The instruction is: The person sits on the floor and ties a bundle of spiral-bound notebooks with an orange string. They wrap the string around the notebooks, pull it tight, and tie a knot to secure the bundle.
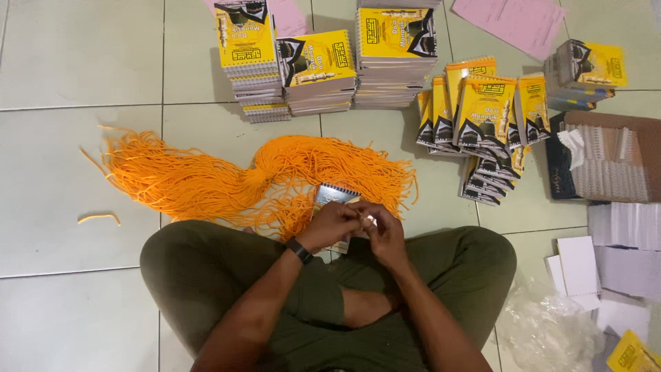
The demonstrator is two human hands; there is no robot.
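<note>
My left hand (332, 224) and my right hand (383, 233) meet in front of me above my crossed legs. Their fingers pinch together at something small between them, which looks like an orange cord end. A spiral-bound booklet (333, 195) lies right under and behind my hands, partly hidden by them. A big bundle of orange cords (227, 176) spreads across the tiled floor beyond the booklet. A dark band sits on my left wrist.
Stacks of yellow-and-black spiral booklets (317, 65) stand at the back, with a looser heap (482, 117) at right. A box of white spiral bindings (609, 162), white paper stacks (623, 238), clear plastic wrap (544, 327) and pink sheets (509, 21) lie right. One loose cord (98, 218) lies left.
</note>
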